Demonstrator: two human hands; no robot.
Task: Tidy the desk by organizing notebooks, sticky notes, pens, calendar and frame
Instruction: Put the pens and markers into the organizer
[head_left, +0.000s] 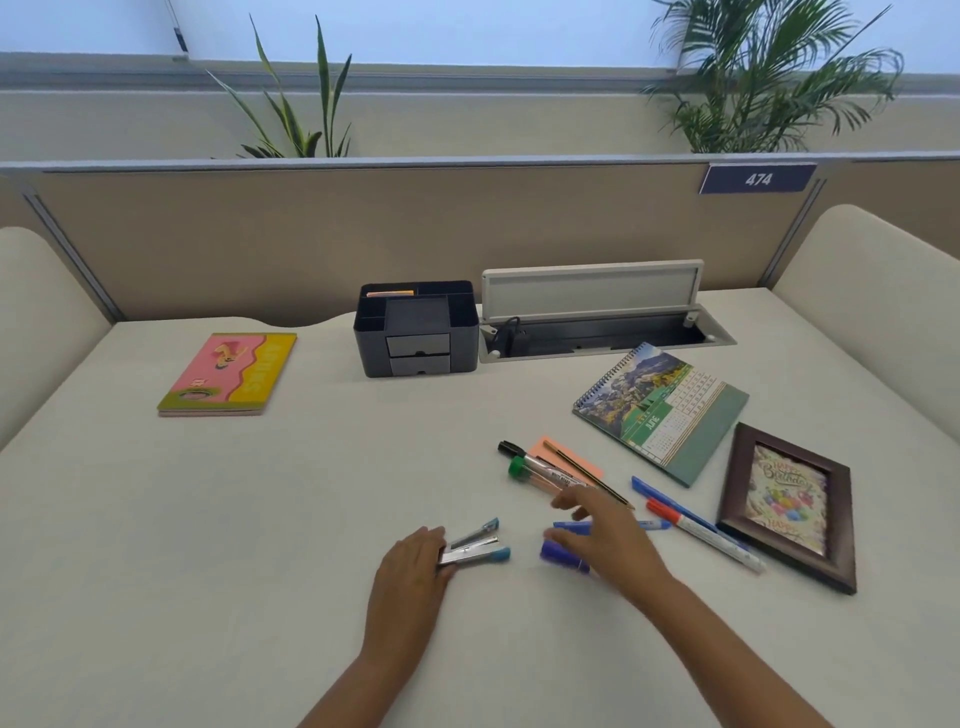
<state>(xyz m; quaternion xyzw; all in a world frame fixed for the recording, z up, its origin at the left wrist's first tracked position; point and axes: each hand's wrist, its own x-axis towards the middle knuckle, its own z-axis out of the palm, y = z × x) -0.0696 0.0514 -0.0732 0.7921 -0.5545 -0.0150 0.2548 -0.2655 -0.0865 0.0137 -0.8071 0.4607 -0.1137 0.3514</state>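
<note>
The loose pens lie in a scatter on the worktop (208, 519) just under and beyond the right hand (602, 535), and that hand is plainly the nearer one to them. Its fingers (563, 501) are stretched forward and spread, relaxed rather than curled, and I cannot see that they have hold of anything yet; they hover over a blue pen (571, 526) that runs roughly left to right, with a purple marker (558, 555) tucked just beneath the palm on the near side. Past the fingertips, a little further from the person, a green-capped marker (535, 472) and a black-capped pen (511, 448) lie slantwise across an orange sticky note pad (582, 467), with a slim pencil (587, 473) lying diagonally over the same pad. To the right, a red-and-white pen (701, 535) and another blue pen (641, 487) lie side by side, their long axes slanting toward the picture frame (789, 506), whose card reads "Happy Birthday". Behind these, the spiral desk calendar (662, 410) lies flat, showing "JUNE". The left hand (410, 571) rests on the rear of a stapler (475, 545), fingers curled lightly about it, its blue-tipped nose pointing right toward the purple marker. At the back stands a dark desk organizer (415, 327) with two drawers, well apart from the pens, so the pens will have to travel away from the person to reach it. Far left lies a pink and yellow notebook (228, 374); its cover lettering is too skewed to read. The partition plate (757, 179) reads "474".
</note>
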